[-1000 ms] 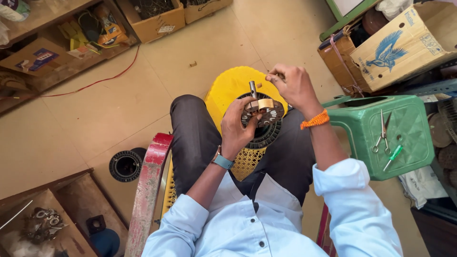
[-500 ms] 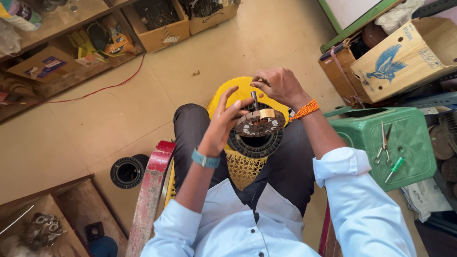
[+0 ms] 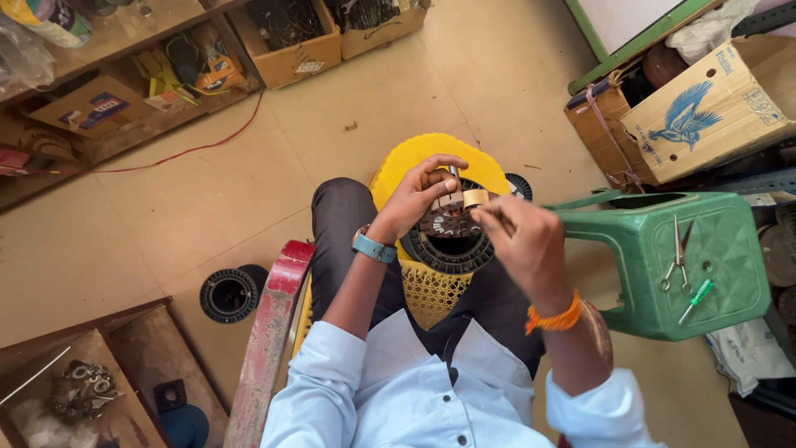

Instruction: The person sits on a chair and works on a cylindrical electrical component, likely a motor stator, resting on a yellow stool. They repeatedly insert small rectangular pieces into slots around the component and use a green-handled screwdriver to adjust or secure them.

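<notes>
Item: round motor winding core, over my lap above the yellow stool. My left hand clamps its top edge; my right hand pinches thin wire beside it. Likely heavy, rigid; windings fragile. Hold by the rim.

Light blue button-up shirt, small dark buttons down the placket, open collar, sleeves rolled up to around the elbow on both arms. Dark grey trousers. Left hand: teal-blue strap watch on the wrist, metal buckle visible. Right hand: orange thread band wound round the wrist, several strands. Both forearms bare below the rolled cuffs.
</notes>
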The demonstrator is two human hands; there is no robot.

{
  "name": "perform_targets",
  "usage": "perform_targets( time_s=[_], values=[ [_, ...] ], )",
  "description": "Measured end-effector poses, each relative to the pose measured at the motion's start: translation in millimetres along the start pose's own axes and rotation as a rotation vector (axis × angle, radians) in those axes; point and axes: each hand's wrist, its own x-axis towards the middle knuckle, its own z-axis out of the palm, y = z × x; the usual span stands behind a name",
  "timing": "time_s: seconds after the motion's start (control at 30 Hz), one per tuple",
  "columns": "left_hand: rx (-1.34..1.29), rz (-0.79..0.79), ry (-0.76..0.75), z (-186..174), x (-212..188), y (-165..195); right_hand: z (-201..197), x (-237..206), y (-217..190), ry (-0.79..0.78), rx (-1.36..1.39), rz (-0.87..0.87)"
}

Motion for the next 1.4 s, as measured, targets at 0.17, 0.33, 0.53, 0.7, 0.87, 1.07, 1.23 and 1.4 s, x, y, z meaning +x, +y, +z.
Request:
perform_targets(
  time_s=[0.17,0.33,0.53,0.7,0.87,1.07,1.23,1.4],
  values=[
    [0.09,0.023,0.012,7.7,-2.1,13.8,32.0,-40.9,-0.3,0.124,0.062,0.262],
    [0.229,0.169,0.047,32.8,-18.8,35.2,72.7,-79.4,17.1,0.153,0.275,0.479],
    [0.775,0.352,0.306,64.0,-32.7,27.2,54.0,-95.0,56.9,0.252,0.351,0.518],
    [0.859,0.376,0.474,66.6,-32.3,16.2,13.4,-55.8,64.9,0.229,0.129,0.355],
    [0.869,0.349,0.517,69.0,-33.2,11.8,-4.3,4.4,57.7,0.191,0.037,0.002],
    [0.92,0.394,0.549,66.2,-32.7,8.9,4.3,35.3,52.1,0.076,-0.071,-0.057],
    [0.883,0.324,0.497,63.4,-33.8,9.4,27.9,61.1,81.8,-0.099,-0.155,0.095],
    [0.252,0.084,0.21,43.0,-35.9,30.3,48.1,83.0,103.3,-0.297,-0.195,0.196]
  ],
)
